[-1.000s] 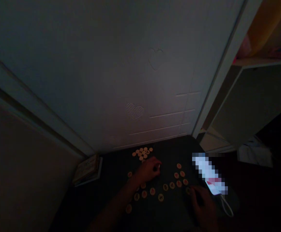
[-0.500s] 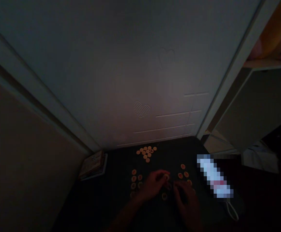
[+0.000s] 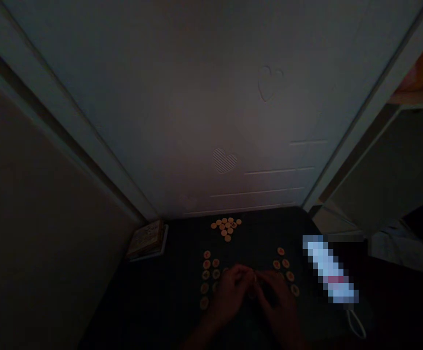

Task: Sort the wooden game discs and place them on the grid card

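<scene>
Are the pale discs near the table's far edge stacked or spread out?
Spread out: the pale discs lie in a triangle-like cluster on the dark table, their round faces showing.

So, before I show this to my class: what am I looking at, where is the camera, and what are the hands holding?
There is no machine: these are a person's bare hands, filmed by one head-worn camera looking forward and down. The light is dim. The left hand and right hand meet above a dark table, apparently pinching something small, too dim to identify. Marked discs lie on both sides; pale discs cluster farther back. A flat stack sits at left, a bright, pixelated object at right. Behind stands a pale panel with heart shapes.
</scene>
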The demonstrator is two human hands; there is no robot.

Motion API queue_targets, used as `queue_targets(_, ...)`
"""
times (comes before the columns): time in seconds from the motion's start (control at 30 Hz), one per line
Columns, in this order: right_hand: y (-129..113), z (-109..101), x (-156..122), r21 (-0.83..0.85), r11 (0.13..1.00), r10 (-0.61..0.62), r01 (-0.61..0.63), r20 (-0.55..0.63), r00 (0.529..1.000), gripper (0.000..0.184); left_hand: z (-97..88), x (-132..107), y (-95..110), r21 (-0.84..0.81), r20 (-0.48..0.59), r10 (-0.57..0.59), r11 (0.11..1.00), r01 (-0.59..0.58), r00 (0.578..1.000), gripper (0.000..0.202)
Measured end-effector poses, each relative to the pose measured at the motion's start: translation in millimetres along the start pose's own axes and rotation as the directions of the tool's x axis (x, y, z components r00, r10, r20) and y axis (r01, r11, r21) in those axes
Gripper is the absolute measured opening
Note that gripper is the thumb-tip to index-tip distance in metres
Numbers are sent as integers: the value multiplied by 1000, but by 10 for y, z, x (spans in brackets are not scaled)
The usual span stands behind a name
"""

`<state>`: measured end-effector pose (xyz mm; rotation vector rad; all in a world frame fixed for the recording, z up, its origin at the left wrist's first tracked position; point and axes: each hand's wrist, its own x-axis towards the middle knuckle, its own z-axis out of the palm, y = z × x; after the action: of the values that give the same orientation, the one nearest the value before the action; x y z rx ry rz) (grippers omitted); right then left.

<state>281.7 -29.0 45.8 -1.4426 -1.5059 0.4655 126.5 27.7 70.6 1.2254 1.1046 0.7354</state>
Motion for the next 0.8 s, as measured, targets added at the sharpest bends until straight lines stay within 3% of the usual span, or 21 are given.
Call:
queue_targets(0.13,-33,10,10,-4,1000,-10,10,-26,1000,28,34,1,-19,10,-64,25,1000,-24,998,37)
queue_targets(0.43,11,-17,-4,29,1000,-7,8,-13,1000,23,27,-55,-21,-85,-19,0,996,-2,1000,38)
queue_targets(0.6,39,-26,-15,-7,998,56,-57,-88,995,26,11,-16,-11,-42,-20,-38,998,37,999,38)
queue_targets(0.8,119,-111,28,-14,992,127,-128,-69,990,28,-20,76,35,-52,16,-4,999,5,1000,40)
